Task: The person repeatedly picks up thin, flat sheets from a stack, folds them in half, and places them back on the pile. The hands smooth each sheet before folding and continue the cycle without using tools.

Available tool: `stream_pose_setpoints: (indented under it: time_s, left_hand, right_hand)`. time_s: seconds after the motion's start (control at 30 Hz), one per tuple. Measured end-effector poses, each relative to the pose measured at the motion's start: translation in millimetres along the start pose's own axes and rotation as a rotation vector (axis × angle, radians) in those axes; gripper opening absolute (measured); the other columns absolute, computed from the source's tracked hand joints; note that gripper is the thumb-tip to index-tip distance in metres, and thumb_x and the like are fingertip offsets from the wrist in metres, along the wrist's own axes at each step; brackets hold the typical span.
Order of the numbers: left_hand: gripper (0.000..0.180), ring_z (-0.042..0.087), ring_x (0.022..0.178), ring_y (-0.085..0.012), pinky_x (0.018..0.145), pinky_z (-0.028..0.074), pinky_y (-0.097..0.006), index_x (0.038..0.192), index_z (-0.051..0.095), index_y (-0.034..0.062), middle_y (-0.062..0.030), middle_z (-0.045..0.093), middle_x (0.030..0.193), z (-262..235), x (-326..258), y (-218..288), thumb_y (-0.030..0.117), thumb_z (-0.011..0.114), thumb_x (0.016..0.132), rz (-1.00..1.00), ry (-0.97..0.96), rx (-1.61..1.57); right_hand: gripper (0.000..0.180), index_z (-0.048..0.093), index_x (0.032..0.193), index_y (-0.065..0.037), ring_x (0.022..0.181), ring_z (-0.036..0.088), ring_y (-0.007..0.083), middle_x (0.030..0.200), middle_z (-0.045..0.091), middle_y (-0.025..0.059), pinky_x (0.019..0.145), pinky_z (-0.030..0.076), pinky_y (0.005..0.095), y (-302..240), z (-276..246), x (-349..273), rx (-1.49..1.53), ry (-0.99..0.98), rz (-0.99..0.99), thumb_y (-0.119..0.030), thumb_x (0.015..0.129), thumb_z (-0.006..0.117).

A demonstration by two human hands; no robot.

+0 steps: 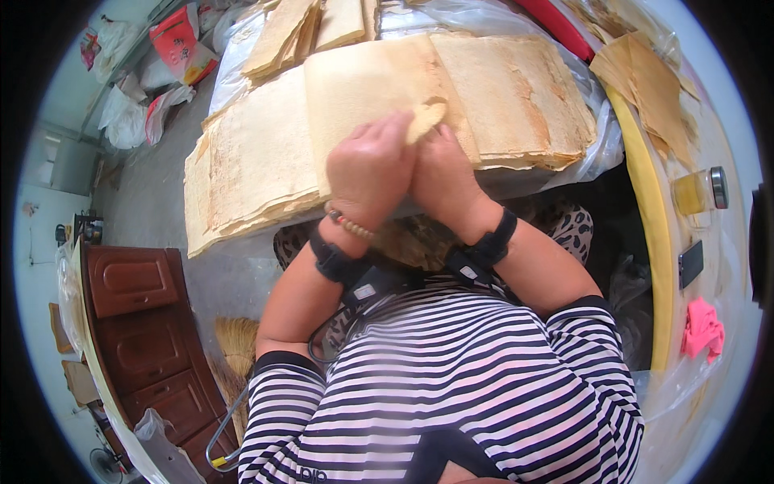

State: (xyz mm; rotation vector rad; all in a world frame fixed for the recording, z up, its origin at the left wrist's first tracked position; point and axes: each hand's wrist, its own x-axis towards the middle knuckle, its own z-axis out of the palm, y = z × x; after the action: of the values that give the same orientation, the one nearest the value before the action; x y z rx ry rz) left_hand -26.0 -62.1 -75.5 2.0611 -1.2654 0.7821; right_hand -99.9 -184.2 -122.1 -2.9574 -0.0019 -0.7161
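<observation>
Both hands meet over the middle of a broad pile of thin, tan, rough-edged sheets. A small pale-yellow piece of sheet (426,121) sticks up between them, its lower part hidden by the fingers. My left hand (372,165) is closed around one side of it; a bead bracelet and a black strap circle that wrist. My right hand (443,165) is closed at the other side, the two hands touching. Beneath lies a smooth single sheet (355,81), overlapping the left stack (254,161) and the right stack (516,97), whose edges are browned and ragged.
More folded sheets (282,36) sit at the table's far side. On the right-hand surface are loose tan sheets (637,81), a lidded glass jar (697,192), a phone (690,264) and a pink cloth (702,329). A wooden cabinet (149,323) and a straw broom (236,343) stand left.
</observation>
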Motion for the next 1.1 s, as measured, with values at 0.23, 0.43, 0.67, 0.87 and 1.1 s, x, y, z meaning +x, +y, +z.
stream_pose_setpoints:
  time_s: [0.23,0.43,0.67,0.87,1.1]
  left_hand:
    - [0.020,0.075,0.093,-0.0268,0.077,0.060,-0.042,0.107,0.080,0.0143,-0.0079,0.079,0.095,15,5,2,0.020,0.068,0.092,-0.111,-0.250,0.050]
    - [0.021,0.072,0.093,-0.0331,0.078,0.058,-0.045,0.101,0.081,0.0099,-0.0115,0.078,0.094,12,14,-10,0.025,0.068,0.097,-0.138,-0.354,-0.096]
    - [0.032,0.071,0.109,-0.0329,0.091,0.058,-0.042,0.114,0.078,0.0051,-0.0151,0.077,0.115,7,23,-6,0.029,0.063,0.100,-0.119,-0.503,-0.098]
    - [0.031,0.069,0.105,-0.0361,0.093,0.056,-0.044,0.101,0.071,0.0027,-0.0174,0.073,0.110,15,22,-25,0.033,0.066,0.098,0.195,-0.399,-0.301]
    - [0.052,0.055,0.139,-0.0203,0.114,0.046,-0.035,0.159,0.049,0.0101,-0.0104,0.063,0.149,25,-2,-58,0.012,0.052,0.107,-0.662,-0.423,-1.136]
  right_hand:
    - [0.016,0.073,0.098,-0.004,0.103,0.065,0.0410,0.097,0.072,0.0186,0.091,0.051,0.0497,-3,-10,4,0.344,-0.051,0.062,-0.015,0.089,0.066]
    - [0.025,0.069,0.108,0.000,0.104,0.064,0.0431,0.108,0.070,0.0228,0.089,0.053,0.0507,0,-20,3,0.463,0.126,-0.034,-0.016,0.090,0.067]
    - [0.021,0.071,0.104,-0.003,0.102,0.067,0.0414,0.106,0.072,0.0197,0.085,0.055,0.0475,6,-12,0,0.620,0.069,0.020,-0.017,0.089,0.071]
    - [0.010,0.074,0.084,-0.010,0.079,0.072,0.0298,0.089,0.074,0.0089,0.074,0.059,0.0382,-6,-51,-18,0.515,0.376,-0.258,-0.015,0.080,0.082]
    - [0.037,0.067,0.116,-0.007,0.105,0.065,0.0323,0.114,0.067,0.0096,0.092,0.054,0.0423,1,-47,-13,0.374,0.045,0.016,-0.033,0.090,0.075]
